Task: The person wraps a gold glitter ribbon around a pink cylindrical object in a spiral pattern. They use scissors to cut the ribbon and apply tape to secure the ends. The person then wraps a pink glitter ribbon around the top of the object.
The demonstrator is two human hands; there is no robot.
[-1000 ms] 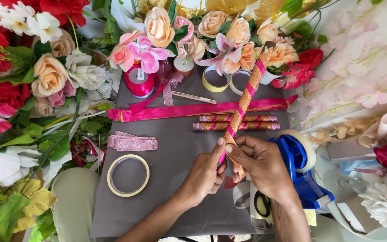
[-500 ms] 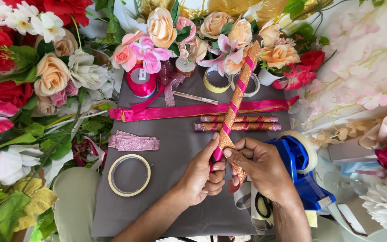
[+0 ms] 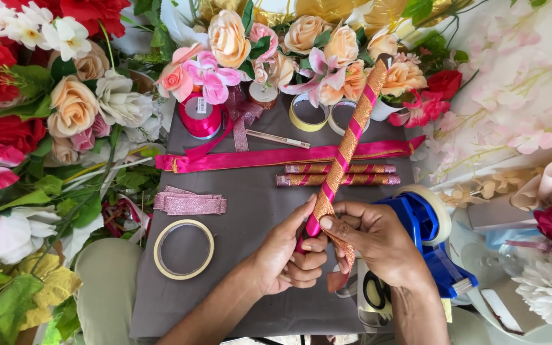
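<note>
1. The left hand (image 3: 287, 255) is closed around the lower end of the stick (image 3: 343, 153), a long rod wrapped in gold and pink ribbon that slants up over the grey mat (image 3: 250, 204).
2. The right hand (image 3: 372, 239) pinches the stick just beside the left hand, thumb and fingers pressed on the wrap.
3. Two wrapped sticks (image 3: 340, 174) lie flat on the mat behind the held stick.
4. A tape ring (image 3: 183, 249) lies left of the stick; a blue dispenser (image 3: 432, 246) sits right of it.
</note>
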